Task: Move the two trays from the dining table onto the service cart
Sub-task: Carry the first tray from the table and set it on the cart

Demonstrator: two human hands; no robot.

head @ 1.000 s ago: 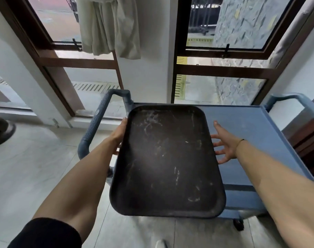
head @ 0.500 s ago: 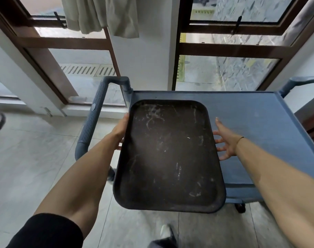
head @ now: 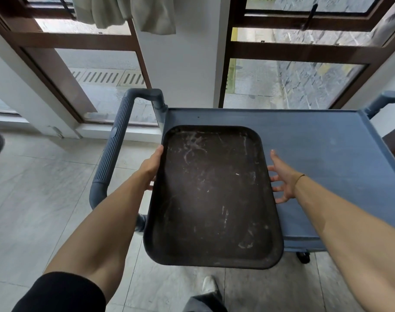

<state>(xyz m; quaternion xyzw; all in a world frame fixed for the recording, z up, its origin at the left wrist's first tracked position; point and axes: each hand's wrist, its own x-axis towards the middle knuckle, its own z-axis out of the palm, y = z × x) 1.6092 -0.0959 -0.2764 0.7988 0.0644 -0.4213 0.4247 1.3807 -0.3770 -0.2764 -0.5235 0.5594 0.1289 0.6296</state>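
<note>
Tray (head: 212, 194): dark, scuffed, far end over the left part of the blue cart (head: 327, 154) top, near end jutting past the cart's front edge. Left hand (head: 152, 167): gripping the tray's left rim, fingers tucked beneath. Right hand (head: 282, 179): fingers spread, at the right rim; contact unclear. Cart handle (head: 112, 152): left of tray.

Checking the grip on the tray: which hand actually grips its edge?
The left hand grips the scratched dark brown plastic tray's left rim; the right hand is spread open beside the right rim, above the blue service cart.
</note>
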